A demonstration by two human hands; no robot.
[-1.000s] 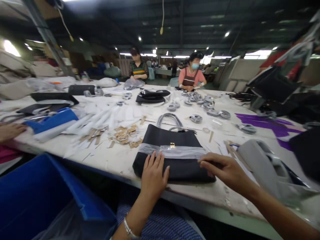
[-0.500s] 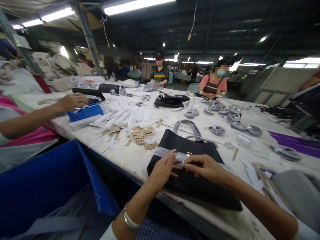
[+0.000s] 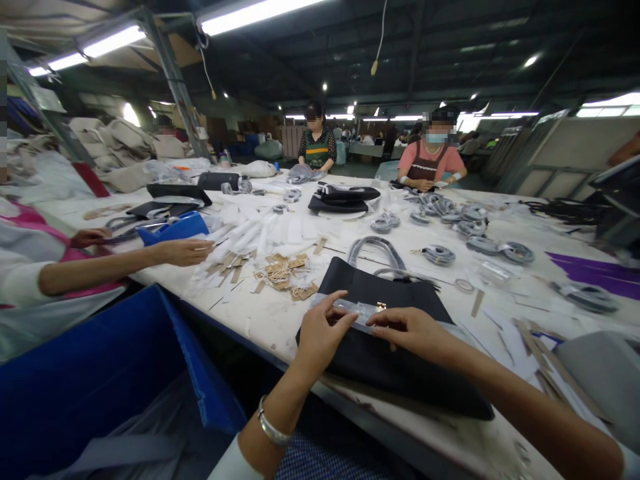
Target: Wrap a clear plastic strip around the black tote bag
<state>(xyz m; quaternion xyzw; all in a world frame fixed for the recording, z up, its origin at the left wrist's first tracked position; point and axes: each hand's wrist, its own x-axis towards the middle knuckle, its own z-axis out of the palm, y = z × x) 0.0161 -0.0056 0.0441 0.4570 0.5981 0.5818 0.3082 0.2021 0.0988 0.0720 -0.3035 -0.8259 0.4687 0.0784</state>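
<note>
A black handbag (image 3: 380, 333) lies flat on the white tabletop (image 3: 260, 313) at the near edge, straight in front of the person, its grey handles (image 3: 376, 250) pointing to 12 o'clock. Across its upper part runs a clear plastic strip (image 3: 353, 310), and a small gold clasp (image 3: 381, 307) shows just above it.

The left hand (image 3: 317, 337) rests on the bag's left side, its fingers (image 3: 336, 303) pinching the strip between thumb and forefinger – closed on the plastic. A silver bracelet (image 3: 273, 430) circles that wrist. The right hand (image 3: 413, 330) comes in from 4 o'clock, its fingertips pressed down on the strip just below the clasp; whether it grips or only presses cannot be told.

At 10 o'clock from the bag lies a heap of small tan tags (image 3: 283, 273), with white paper strips (image 3: 250, 233) beyond. At 9 o'clock a neighbour's hand (image 3: 183, 252) reaches onto the tabletop, near a blue tray (image 3: 173, 228). A blue bin (image 3: 100, 380) stands below the table edge at 8 o'clock. At 1 o'clock grey coiled straps (image 3: 440, 255) are scattered – and two people sit at the far side.
</note>
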